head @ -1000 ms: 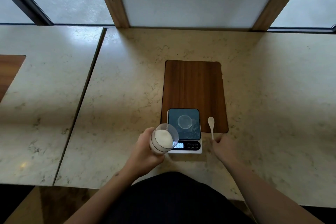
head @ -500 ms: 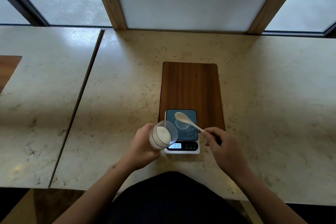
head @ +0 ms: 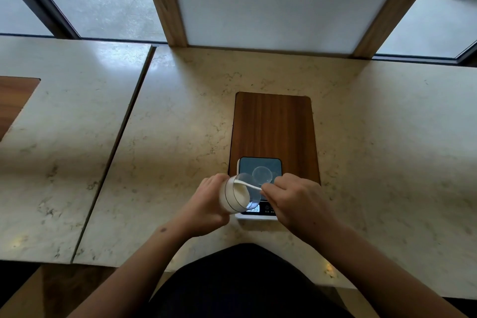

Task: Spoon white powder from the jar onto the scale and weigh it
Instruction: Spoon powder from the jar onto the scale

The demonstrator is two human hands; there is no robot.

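My left hand [head: 206,205] is wrapped around the clear jar [head: 238,196], tilted with its mouth toward the scale [head: 259,175]; it looks light but slick, so I grip its body. Its white powder [head: 238,192] is loose and spills easily. My right hand [head: 296,199] pinches the thin spoon [head: 249,184] by the handle end, bowl inside the jar.

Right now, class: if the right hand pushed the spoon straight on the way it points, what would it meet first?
The right hand aims the spoon leftward into the tilted jar, so it would probably meet the white powder first, though depth is uncertain.
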